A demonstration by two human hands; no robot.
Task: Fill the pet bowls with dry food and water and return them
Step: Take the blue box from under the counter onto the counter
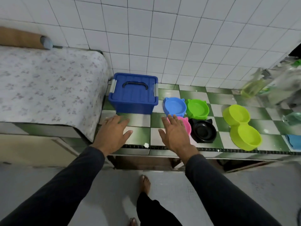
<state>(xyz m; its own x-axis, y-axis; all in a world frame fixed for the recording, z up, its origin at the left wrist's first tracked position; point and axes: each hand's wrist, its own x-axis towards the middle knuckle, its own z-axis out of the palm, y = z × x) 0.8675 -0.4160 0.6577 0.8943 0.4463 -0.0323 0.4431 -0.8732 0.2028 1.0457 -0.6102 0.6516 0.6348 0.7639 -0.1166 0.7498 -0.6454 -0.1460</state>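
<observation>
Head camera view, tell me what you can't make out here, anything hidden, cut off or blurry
- Blue storage box: lid latched on, so its contents are hidden.
- Pink bowl: mostly covered by the right hand; its inside cannot be seen.
- Pale blue object: cut off by the right edge, unidentifiable.
- Bottles and clutter at far right: motion-blurred, details unreadable.
- Left hand: whether it touches the counter cannot be told.

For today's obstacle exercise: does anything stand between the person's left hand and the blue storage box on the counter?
Nothing visible does. The left hand hovers open over bare counter tiles just in front of the blue storage box, whose lid is latched shut.
</observation>
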